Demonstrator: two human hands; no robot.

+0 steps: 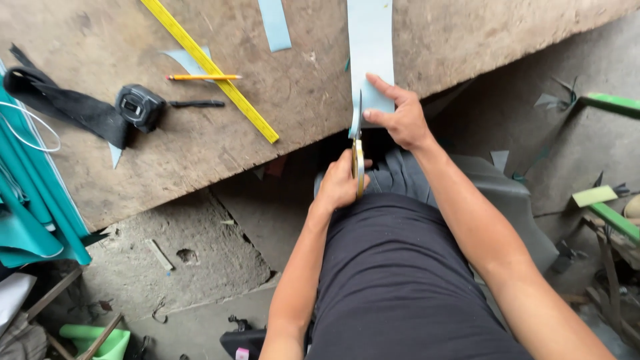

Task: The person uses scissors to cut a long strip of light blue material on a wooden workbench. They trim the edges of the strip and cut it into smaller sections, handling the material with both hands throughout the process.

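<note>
Head view: pale blue strip point(371, 47), flat, scissors point(358, 143) cutting edge.

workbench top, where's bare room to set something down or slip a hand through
Bare wood lies between the yellow ruler and the blue strip being cut, and below the tape measure toward the near edge. It is crowded at the far left by the black cloth, pencil and teal material, and where the hands work the scissors.
</note>
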